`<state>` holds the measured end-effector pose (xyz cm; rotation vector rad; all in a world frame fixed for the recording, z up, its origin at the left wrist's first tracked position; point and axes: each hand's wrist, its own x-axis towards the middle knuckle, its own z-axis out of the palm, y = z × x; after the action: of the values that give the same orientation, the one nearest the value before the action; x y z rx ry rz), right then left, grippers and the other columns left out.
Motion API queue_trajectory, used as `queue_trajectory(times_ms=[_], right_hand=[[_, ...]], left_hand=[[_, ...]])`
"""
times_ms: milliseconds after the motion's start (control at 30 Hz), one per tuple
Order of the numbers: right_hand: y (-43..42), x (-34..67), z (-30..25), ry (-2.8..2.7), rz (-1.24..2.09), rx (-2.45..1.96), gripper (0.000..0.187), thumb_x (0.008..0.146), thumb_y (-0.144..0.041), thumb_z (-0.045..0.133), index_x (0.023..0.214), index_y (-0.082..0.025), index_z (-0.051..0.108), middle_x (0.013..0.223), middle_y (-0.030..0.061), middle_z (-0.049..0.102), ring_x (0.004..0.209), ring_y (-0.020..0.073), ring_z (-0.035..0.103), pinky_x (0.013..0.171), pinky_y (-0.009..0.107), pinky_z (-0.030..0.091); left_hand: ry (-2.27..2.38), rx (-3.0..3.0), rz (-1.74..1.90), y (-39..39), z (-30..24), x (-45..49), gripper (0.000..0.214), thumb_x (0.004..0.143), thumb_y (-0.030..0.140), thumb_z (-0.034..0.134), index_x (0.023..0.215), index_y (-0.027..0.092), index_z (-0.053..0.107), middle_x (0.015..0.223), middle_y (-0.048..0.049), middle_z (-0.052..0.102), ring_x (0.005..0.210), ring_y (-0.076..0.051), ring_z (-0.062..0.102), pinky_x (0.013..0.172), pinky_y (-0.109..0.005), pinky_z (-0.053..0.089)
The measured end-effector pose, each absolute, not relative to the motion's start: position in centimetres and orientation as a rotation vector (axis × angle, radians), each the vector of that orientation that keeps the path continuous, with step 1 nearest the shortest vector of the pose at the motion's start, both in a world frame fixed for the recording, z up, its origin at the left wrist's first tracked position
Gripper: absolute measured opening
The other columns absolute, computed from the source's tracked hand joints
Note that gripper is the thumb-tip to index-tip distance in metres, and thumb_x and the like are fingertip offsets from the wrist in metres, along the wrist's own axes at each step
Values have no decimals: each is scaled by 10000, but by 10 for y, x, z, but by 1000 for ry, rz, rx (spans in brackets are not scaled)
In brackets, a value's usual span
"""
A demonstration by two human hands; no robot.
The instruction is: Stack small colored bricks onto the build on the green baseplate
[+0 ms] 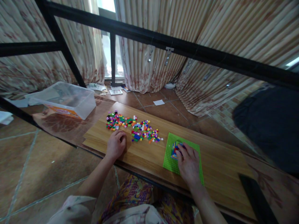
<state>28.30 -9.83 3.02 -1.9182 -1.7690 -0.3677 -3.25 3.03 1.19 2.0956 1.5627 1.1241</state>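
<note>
1. Where the view begins, nearest the wearer, patterned cloth on the lap (137,196) sits under the near edge of the wooden board (144,161), so the person seems seated close, both forearms reaching over it
2. Right hand (189,165) lies palm down on the green baseplate (170,163), fingers fairly wide, tips on the small brick build (174,149) in the plate's far-left part; reads as a pressing or steadying hold, nothing visibly pinched
3. Left hand (116,144) rests on the board, curled narrow into a loose fist; cannot tell if a brick is inside; it sits just beside the loose brick pile (134,127), likely to keep pieces in easy reach
4. Pile is spread flat rather than heaped, probably so colours show
5. Baseplate lies flat just right of the pile, not touching it, so stray pieces stay off the studs
6. Clear plastic bin (70,99) stands past the board's far-left end, out of the hands' way
7. Black frame bar (187,48) and striped curtains (144,62) farthest back
</note>
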Motion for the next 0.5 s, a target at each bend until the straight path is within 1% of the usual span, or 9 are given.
queue_trajectory(times_ms=[167,500], right_hand=[[-103,277,27,-1793,-422,-2000,439,974,-432,382,1205,-163,641,1308,143,561,1179,299,449,992,503,392],[-109,279,15,-1787,-421,-1998,431,966,-437,406,1270,-197,594,1387,135,499,1250,316,413,995,515,391]], left_hand=[[1568,2093,1128,30,13,-32,197,840,203,484,816,182,679,947,-77,662,920,-213,618,870,-345,502],[1568,2102,1126,30,10,-32,182,841,195,496,834,183,677,947,-71,656,919,-208,616,862,-333,500]])
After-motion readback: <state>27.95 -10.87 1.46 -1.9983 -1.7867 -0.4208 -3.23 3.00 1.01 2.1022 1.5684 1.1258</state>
